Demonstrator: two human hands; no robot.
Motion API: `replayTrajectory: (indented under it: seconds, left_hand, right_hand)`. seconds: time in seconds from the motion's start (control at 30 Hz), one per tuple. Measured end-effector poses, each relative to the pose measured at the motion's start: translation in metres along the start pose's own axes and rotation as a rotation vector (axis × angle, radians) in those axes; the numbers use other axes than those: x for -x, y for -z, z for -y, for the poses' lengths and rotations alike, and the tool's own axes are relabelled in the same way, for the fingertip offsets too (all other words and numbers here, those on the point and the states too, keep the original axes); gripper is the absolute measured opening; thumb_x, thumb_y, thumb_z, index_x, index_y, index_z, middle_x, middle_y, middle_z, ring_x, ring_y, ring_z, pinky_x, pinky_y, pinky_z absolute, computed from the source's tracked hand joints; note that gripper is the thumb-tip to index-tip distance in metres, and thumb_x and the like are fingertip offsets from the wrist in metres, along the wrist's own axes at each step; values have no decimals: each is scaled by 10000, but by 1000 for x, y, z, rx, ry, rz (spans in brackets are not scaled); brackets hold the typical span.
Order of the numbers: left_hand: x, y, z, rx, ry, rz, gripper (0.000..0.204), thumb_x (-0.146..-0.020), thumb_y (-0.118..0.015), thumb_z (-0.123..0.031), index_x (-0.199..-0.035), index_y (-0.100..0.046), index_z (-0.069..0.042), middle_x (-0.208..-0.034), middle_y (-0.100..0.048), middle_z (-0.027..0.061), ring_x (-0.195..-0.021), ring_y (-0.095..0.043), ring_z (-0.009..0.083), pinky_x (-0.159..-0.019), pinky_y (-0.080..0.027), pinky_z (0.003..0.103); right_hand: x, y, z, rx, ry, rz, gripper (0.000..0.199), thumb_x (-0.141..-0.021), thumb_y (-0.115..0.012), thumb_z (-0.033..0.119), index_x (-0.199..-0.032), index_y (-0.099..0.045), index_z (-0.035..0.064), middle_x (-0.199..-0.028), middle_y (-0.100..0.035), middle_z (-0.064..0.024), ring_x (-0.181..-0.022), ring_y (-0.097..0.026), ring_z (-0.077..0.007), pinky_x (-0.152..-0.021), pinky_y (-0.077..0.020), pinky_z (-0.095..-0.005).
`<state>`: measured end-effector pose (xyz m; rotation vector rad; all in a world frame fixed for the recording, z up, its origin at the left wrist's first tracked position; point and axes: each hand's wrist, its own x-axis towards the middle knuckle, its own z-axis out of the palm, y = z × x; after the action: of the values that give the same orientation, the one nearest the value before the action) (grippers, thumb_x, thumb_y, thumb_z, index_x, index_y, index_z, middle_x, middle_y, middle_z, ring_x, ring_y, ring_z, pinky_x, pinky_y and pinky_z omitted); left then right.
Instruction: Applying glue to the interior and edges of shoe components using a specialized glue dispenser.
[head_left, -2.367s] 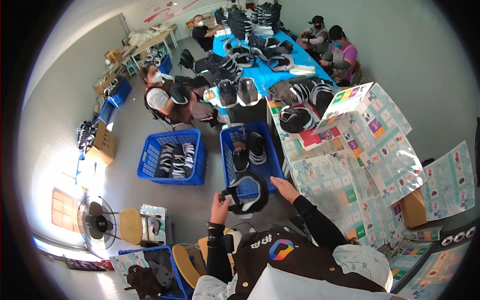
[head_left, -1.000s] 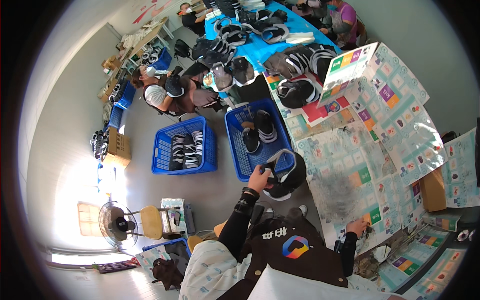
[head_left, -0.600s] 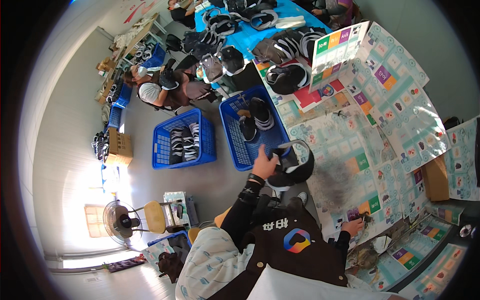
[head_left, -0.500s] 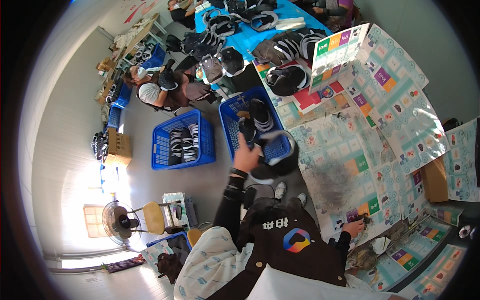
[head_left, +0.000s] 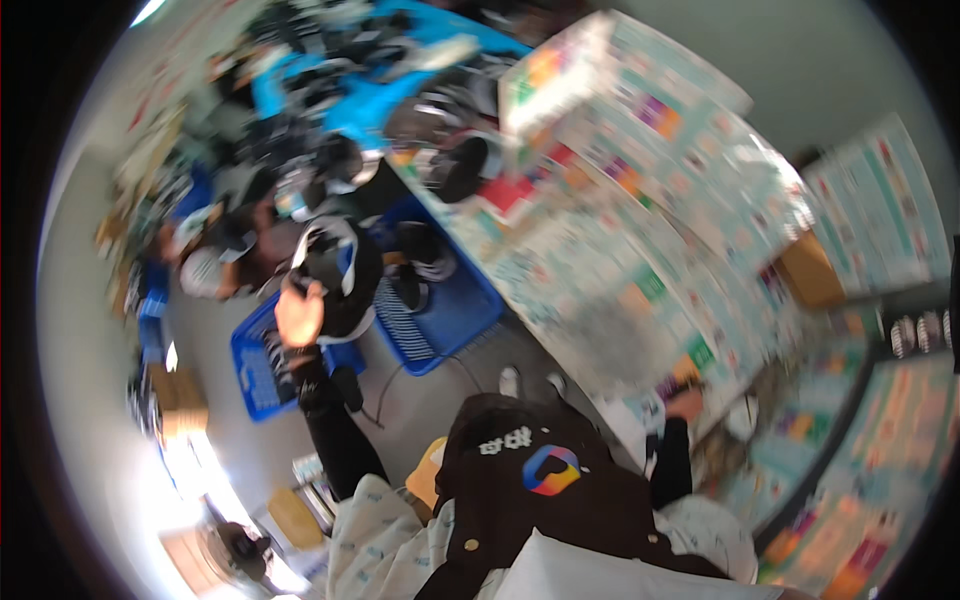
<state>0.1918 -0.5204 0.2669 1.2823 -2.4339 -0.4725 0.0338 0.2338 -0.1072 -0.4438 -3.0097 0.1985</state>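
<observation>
My left hand (head_left: 300, 315) is raised over the baskets on the left and closed on a black shoe (head_left: 362, 285) with a white edge. The shoe is tilted and blurred by motion. Beneath and to the right of it is a blue basket (head_left: 470, 318) with dark, white-banded shoes (head_left: 428, 250) in its far part. At the near edge of the paper-covered table (head_left: 530, 262), my right hand (head_left: 685, 403) has its fingers closed around a small dark thing (head_left: 680, 384). Blur hides what that is.
A second blue basket (head_left: 248, 372) with shoes stands at the left. Beyond lies a blue-topped table (head_left: 350, 108) heaped with shoes. A person (head_left: 215, 265) sits at the far left. Upright printed boards (head_left: 690, 120) rise behind the table, and a stool (head_left: 295, 517) stands lower left.
My left hand has moved left and up with the shoe, away from above the right basket. The whole view has swung and blurred. My right hand stays by the table's near edge.
</observation>
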Motion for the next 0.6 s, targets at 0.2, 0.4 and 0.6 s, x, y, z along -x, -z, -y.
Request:
replayTrajectory:
  seconds: [0.2,0.4,0.6]
  left_hand:
    - [49,-180,-102,325,-173,560,292,-913,-633,-201,-1061,-628,51,-785,-676,155,-514,-633,222,-485,-482,353]
    - [110,-332,-258,34,-643,929,424,-895,-607,-362,-972,-681,48,-742,-686,220,-623,-692,326,-636,-530,451]
    - [139,-429,-355,-22,-575,1093,385,-852,-588,-333,-712,-641,22,-532,-577,87,-425,-554,197,-437,-407,349]
  right_hand:
    - [-18,-41,0,102,72,114,496,-690,-790,287,-1025,-611,-32,-1012,-642,-254,-990,-602,-445,-917,-470,-514]
    - [-19,10,-5,-185,-278,-30,438,-773,-675,108,-1155,-572,-80,-1087,-612,-245,-1118,-552,-453,-1000,-452,-500]
    - [1,111,23,-1502,-504,303,401,-792,-589,-22,-1185,-663,13,-996,-731,-80,-800,-688,-208,-615,-571,-326]
